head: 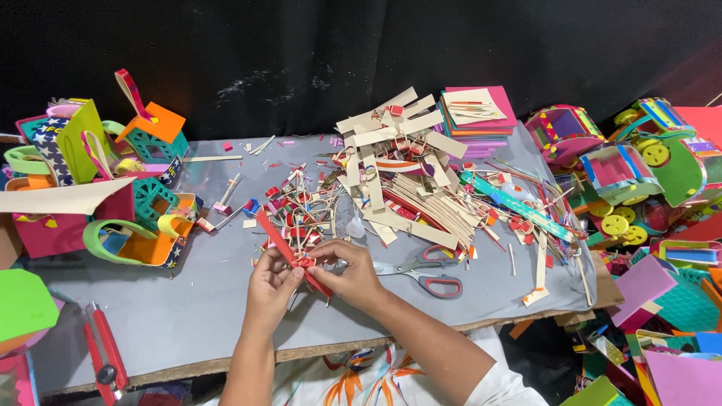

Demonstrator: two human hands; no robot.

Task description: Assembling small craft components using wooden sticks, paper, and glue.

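Holding: the left hand and right hand meet at the middle of the desk, their grip pinched narrow around one red foam strip that slants up to the left.
Strip position: just in front of the person, above the bare grey cover, its lower end hidden between the fingers; a small red piece sits where the thumbs meet.
Risk, strip: thin foam pinched this tightly looks likely to crease or tear if the hands pull apart unevenly.
Risk, clutter: the tangle of small red and white pieces lies touching the far end of the strip, so a sweep of the wrist could drag bits along or scatter them.
Risk, blades: scissors with red and grey handles lie just beside the right hand, and a red utility knife rests near the front left edge; a careless reach could catch either, or knock the knife off.
Risk, heap: the loose pile of cream strips looks ready to slide towards the hands.
Surface: a desk under a grey sheet, worn wood showing along the front edge.
Surroundings: bright foam baskets crowd the left, toy vehicles with yellow wheels crowd the right, a stack of coloured sheets sits at the back.
Room: a black backdrop behind; little else shows.
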